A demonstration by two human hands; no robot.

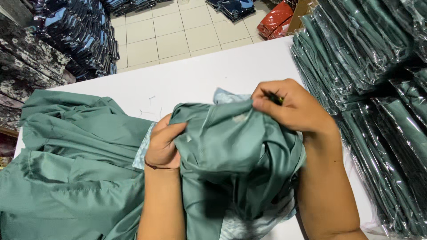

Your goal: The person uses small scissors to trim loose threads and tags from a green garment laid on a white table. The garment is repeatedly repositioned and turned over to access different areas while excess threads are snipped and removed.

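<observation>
— Hands are doing what?
— Left hand [162, 144] and right hand [291, 106] are pinching a green shirt [231, 151], bunched over the white table [200, 75]. It is looking unfolded; bagged shirts [369, 58] are waiting nearby.

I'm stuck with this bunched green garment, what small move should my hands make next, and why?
Probably pull the hands apart to spread the cloth: the left hand and right hand both pinch the green garment, which is bunched and creased between them above the white table.

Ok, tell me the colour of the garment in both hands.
Sea green garment, pale blue patterned lining; head view.
</observation>
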